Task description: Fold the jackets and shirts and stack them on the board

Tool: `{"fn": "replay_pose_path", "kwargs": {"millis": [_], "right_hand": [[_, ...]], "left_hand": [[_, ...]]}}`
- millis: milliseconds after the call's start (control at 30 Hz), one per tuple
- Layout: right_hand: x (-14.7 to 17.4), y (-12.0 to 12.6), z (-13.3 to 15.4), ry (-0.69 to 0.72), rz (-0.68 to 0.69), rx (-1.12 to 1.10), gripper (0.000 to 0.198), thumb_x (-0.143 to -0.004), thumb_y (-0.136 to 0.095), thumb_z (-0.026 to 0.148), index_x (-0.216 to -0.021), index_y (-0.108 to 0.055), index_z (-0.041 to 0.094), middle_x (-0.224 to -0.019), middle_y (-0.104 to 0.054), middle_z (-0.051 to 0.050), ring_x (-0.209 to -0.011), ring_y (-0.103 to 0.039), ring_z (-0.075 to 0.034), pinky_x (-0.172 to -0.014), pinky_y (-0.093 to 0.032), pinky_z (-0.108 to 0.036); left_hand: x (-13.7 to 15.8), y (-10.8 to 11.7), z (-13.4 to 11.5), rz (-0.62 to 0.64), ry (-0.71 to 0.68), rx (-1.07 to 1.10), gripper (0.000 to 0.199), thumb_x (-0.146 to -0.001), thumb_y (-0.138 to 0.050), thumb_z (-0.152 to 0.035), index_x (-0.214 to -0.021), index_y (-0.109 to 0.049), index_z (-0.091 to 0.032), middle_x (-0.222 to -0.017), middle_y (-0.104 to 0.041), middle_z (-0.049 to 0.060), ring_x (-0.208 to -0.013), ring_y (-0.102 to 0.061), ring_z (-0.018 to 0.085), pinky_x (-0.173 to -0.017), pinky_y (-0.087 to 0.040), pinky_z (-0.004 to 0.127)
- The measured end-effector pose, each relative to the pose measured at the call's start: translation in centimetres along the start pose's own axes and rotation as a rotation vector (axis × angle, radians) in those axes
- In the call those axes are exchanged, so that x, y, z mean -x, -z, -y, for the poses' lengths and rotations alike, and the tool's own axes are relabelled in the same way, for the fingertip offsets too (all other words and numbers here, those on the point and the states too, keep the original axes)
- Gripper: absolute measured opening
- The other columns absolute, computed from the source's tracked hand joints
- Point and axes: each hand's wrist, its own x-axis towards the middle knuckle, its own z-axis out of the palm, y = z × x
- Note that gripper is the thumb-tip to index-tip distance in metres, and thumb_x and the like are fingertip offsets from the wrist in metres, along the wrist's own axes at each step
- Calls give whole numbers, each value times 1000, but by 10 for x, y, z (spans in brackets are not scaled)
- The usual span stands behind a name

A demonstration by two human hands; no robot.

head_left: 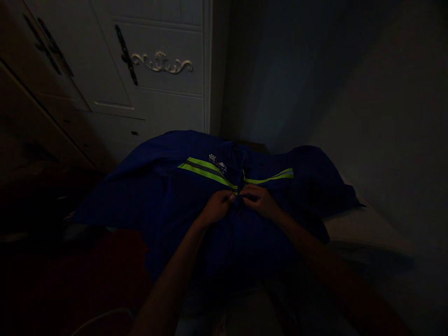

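Observation:
A blue jacket (175,200) lies spread out in dim light, its collar end away from me and its sleeves out to both sides. Yellow-green reflective strips cross the chest, with a white logo above the left one. At the middle of the front, my left hand (217,205) is closed in a pinch on the jacket's front edge. Just beside it, my right hand (261,200) pinches the opposite edge, the fingertips of both hands nearly meeting. Whatever small fastening may lie between the fingertips is too dark to make out.
Behind the jacket stands a white cabinet (171,107) with dark handles and a carved ornament. A wall (378,116) rises at the right. A pale surface (364,224) shows under the right sleeve. Red material (115,266) and a thin white cable (101,318) lie at lower left.

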Motion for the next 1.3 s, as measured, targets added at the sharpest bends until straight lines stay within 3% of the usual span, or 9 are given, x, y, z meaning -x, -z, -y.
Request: {"fn": "replay_pose_path", "kwargs": {"millis": [133,267,433,567,733,833,933,1100,1300], "right_hand": [[1,0,-1,-158,-102,-119,18,-74,-63,34,-84,-67,19,-85,-67,-4,-78,-63,-18,-72,-49,-30],[11,6,9,-344,-281,-268,22,-70,-65,36,-83,-61,19,-78,-66,-2,-74,-62,-18,-72,-51,-30],[28,16,31,-469,-438,-370,24,-70,-67,37,-84,-57,21,-72,-61,0,-59,-56,-13,-58,-50,-26],[35,18,40,-539,-446,-342,37,-67,-71,42,-91,-54,20,-77,-60,-1,-59,-58,-13,-49,-49,-25],[49,10,51,-636,-384,-274,45,-69,-67,48,-101,-51,21,-78,-60,1,-51,-55,-12,-41,-40,-22],[63,-1,67,-600,-150,-153,31,-80,-58,51,-86,-57,20,-69,-60,1,-50,-53,-12,-44,-39,-24],[76,-16,84,-513,53,75,37,-88,-53,51,-70,-60,20,-64,-62,-2,-58,-59,-15,-55,-40,-27],[87,-37,105,-603,123,445,38,-90,-56,52,-74,-66,20,-73,-71,-6,-70,-66,-20,-63,-40,-28],[96,-53,117,-702,177,602,40,-91,-54,54,-76,-68,19,-76,-73,-8,-74,-70,-24,-60,-38,-28]], "left_hand": [[2,-2,5,-95,10,151,32,-87,-43,-44,-67,-46,-19,-63,-42,-3,-60,-39,12,-55,-35,23],[6,-3,11,-327,84,369,34,-86,-45,-51,-73,-48,-20,-65,-43,-3,-59,-41,11,-57,-38,23],[9,-5,9,-491,98,429,30,-86,-49,-48,-77,-51,-20,-68,-51,-2,-62,-48,12,-59,-42,23],[12,-7,-4,-531,108,299,26,-88,-50,-41,-82,-60,-18,-78,-63,1,-74,-58,16,-69,-47,26],[41,0,-34,-682,28,-97,19,-88,-56,-29,-102,-63,-18,-101,-66,6,-95,-62,19,-85,-47,32],[74,1,-48,-554,-17,-284,12,-90,-55,-28,-93,-64,-20,-91,-66,4,-87,-62,19,-81,-48,32],[106,-8,-51,-370,10,-496,15,-88,-60,-35,-89,-63,-20,-88,-66,5,-86,-61,22,-78,-47,35],[131,-34,-45,-192,230,-784,18,-87,-61,-32,-98,-62,-17,-96,-63,8,-92,-59,26,-78,-47,37],[130,-49,-39,-188,270,-870,10,-89,-57,-23,-95,-62,-17,-95,-63,8,-91,-59,26,-75,-47,36]]}}
